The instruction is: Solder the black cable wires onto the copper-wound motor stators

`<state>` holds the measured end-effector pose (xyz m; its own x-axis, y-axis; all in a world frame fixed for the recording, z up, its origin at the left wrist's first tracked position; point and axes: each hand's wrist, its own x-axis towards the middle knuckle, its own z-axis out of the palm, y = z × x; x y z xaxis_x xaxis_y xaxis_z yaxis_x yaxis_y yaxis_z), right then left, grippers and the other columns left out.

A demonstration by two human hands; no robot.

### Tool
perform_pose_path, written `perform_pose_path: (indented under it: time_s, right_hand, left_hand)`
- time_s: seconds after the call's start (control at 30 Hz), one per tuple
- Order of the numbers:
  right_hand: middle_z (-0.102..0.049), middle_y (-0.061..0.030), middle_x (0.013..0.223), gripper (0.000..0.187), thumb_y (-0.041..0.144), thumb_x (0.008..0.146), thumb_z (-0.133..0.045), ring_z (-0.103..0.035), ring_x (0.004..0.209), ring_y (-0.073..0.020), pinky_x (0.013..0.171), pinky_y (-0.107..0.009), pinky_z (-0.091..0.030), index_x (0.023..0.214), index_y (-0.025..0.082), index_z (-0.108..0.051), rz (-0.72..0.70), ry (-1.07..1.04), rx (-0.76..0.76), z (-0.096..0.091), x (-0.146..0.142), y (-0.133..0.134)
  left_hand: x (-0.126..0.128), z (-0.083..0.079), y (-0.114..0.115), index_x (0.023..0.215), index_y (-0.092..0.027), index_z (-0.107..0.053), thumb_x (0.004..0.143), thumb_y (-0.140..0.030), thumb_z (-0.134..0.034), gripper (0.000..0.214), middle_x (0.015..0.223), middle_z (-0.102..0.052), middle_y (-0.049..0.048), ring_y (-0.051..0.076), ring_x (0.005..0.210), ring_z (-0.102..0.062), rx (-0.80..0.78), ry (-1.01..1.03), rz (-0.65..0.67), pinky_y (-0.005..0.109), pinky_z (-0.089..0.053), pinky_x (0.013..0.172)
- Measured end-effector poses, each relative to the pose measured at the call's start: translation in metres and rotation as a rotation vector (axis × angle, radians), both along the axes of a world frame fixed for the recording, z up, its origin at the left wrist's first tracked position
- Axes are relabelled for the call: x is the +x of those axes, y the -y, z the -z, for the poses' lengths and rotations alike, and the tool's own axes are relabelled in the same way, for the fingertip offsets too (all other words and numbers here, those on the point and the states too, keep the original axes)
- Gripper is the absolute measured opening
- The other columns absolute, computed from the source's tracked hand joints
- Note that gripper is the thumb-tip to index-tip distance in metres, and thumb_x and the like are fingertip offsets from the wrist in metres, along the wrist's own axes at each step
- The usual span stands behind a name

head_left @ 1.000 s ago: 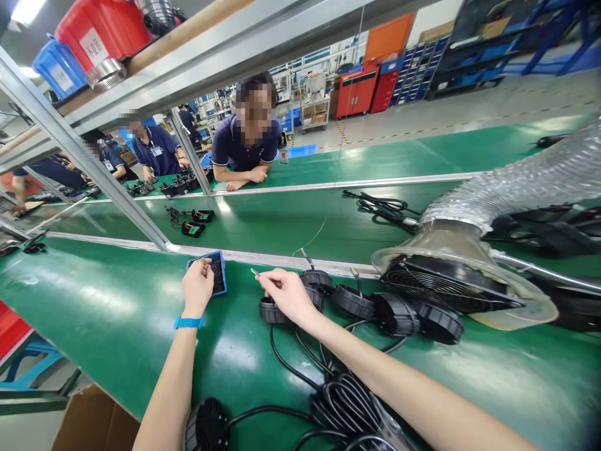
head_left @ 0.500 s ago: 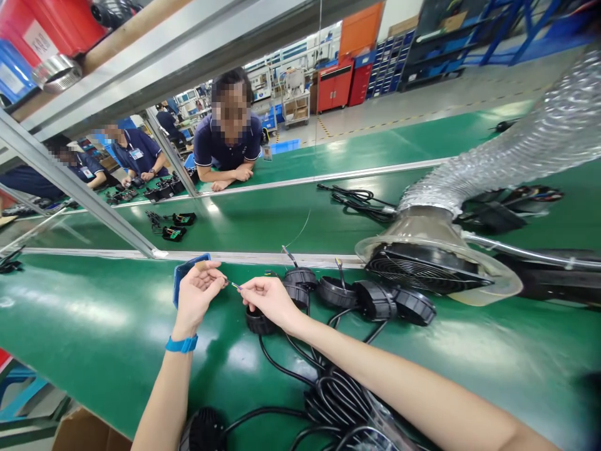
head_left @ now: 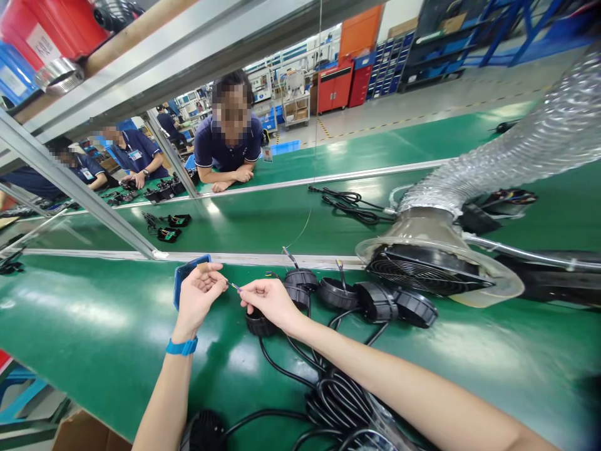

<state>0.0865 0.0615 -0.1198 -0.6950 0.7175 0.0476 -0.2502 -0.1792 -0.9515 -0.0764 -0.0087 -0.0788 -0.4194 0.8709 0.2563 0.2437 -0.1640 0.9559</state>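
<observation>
My right hand (head_left: 271, 302) is closed in a pinch on thin coloured wires (head_left: 234, 286), which point left out of its fingertips. At the other end of these wires, the thumb and index finger of my left hand (head_left: 200, 289) pinch the tips; its other fingers are loosely curled. A blue flat-sided object (head_left: 179, 289) stands behind my left hand, partly hidden by it. Below my right hand sits a black round ribbed housing (head_left: 259, 323) with a black cable running from it. More such housings (head_left: 337, 293) stand to the right, some with wire ends sticking up.
Coiled black cables (head_left: 345, 404) lie at the front of the green bench (head_left: 94, 313). A fume hood (head_left: 432, 232) with a ribbed duct hangs at right. A metal post (head_left: 94, 181) slants at left. Beyond the rail, small black cases (head_left: 169, 234) lie on a green belt; co-workers sit opposite.
The black cases and cable bundles on the far green belt have shifted slightly left. Both my hands keep nearly the same place and pinch on the wires.
</observation>
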Motion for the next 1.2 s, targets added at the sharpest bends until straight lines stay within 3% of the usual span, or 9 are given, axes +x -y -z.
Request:
perform_pose_path:
  time_s: [0.27,0.73,0.9,1.2]
  right_hand:
    - [-0.068,-0.0032,0.065,0.034,0.047,0.072,-0.074,-0.056,0.049,-0.0107,0.054,-0.025,-0.046,0.073,0.014,-0.070,-0.004,-0.009,-0.007,-0.001,0.000,0.001]
    - [-0.069,-0.0046,0.065,0.035,0.048,0.072,-0.073,-0.059,0.049,-0.0114,0.053,-0.024,-0.047,0.074,0.013,-0.069,0.007,-0.031,-0.019,0.001,-0.002,0.000]
    - [-0.068,-0.0043,0.064,0.032,0.045,0.073,-0.072,-0.059,0.049,-0.0110,0.053,-0.024,-0.046,0.073,0.013,-0.067,0.009,-0.029,-0.013,0.001,-0.002,0.001]
    - [-0.068,-0.0041,0.064,0.032,0.045,0.073,-0.072,-0.059,0.048,-0.0108,0.052,-0.024,-0.046,0.073,0.013,-0.066,0.010,-0.022,-0.003,0.002,-0.003,0.001]
  left_hand:
    - [0.000,0.000,0.001,0.104,-0.016,-0.062,0.075,-0.024,-0.074,0.032,0.074,-0.066,0.0003,0.013,0.069,-0.064,-0.019,-0.066,0.018,0.026,-0.052,0.069]
    - [-0.003,-0.009,0.005,0.098,-0.017,-0.068,0.074,-0.027,-0.077,0.028,0.080,-0.072,0.0063,0.018,0.074,-0.070,-0.226,-0.150,0.172,0.032,-0.057,0.075]
    - [-0.003,-0.009,0.004,0.098,-0.016,-0.067,0.073,-0.028,-0.079,0.030,0.082,-0.074,0.0067,0.018,0.074,-0.070,-0.068,-0.016,-0.008,0.032,-0.058,0.075]
    - [0.000,-0.001,0.000,0.100,-0.015,-0.067,0.074,-0.028,-0.079,0.032,0.082,-0.073,0.0056,0.017,0.076,-0.069,-0.046,-0.007,0.001,0.031,-0.057,0.077]
